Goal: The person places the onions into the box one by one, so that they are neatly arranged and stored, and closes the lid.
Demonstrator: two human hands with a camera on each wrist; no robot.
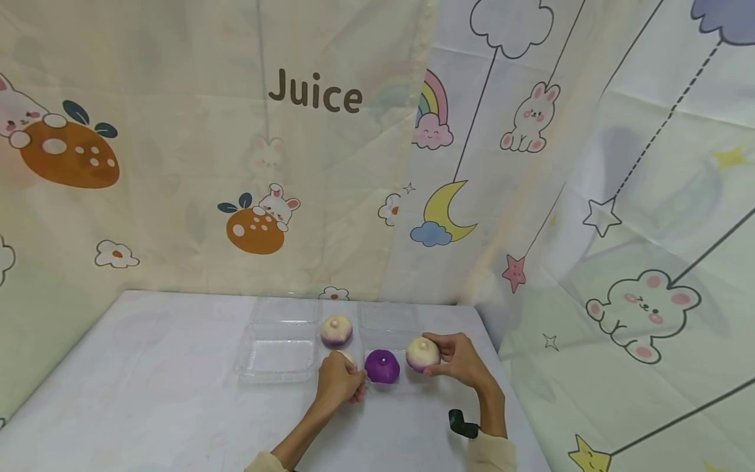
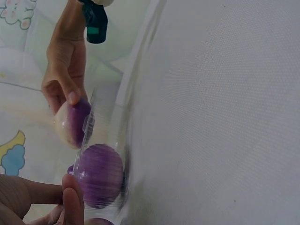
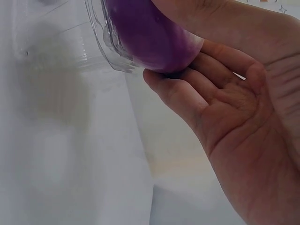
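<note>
My right hand holds a white-and-purple onion-shaped bulb between thumb and fingers, at the right end of a transparent plastic container. Its purple side faces down against the container rim in the right wrist view. Inside that container, on the left, sits an all-purple bulb. At the container's front left edge, my left hand pinches the rim with thumb and fingertip. Behind the left hand another pale bulb is mostly hidden. A further white-and-purple bulb stands on the table just beyond it.
A second transparent container lies with its lid raised to the left of the hands. The white table ends at printed curtains behind and on the right. A dark green device is by my right wrist.
</note>
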